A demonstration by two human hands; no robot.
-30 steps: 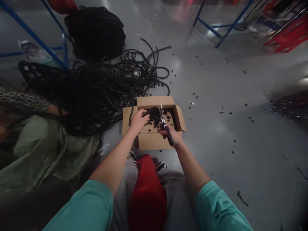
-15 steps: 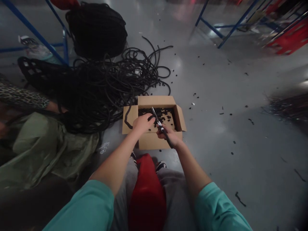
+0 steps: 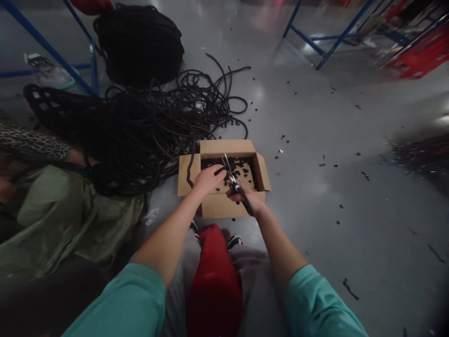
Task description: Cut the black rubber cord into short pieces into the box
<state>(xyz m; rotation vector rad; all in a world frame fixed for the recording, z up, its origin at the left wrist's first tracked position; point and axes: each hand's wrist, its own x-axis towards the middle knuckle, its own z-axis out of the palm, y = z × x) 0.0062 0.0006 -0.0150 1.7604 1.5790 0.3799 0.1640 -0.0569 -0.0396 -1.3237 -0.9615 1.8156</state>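
Over an open cardboard box, my left hand is closed around a black cord. The cord runs back over the box's left flap, and its end pokes out past my fingertips. My right hand grips a pair of scissors with dark handles. Their blades stand apart, pointing away from me, right beside the cord's end. Short black cut pieces lie scattered on the bottom of the box. Whether the blades touch the cord is too small to tell.
A large tangle of black cord spreads left of the box, with a thick black coil behind it. Olive sheeting and a person's patterned sleeve are at left. Blue metal frames stand behind. Black scraps dot the floor.
The scissor blades have opened from nearly closed to apart near the cord's end. The cord over the left flap has shifted slightly. Both hands stay over the box.
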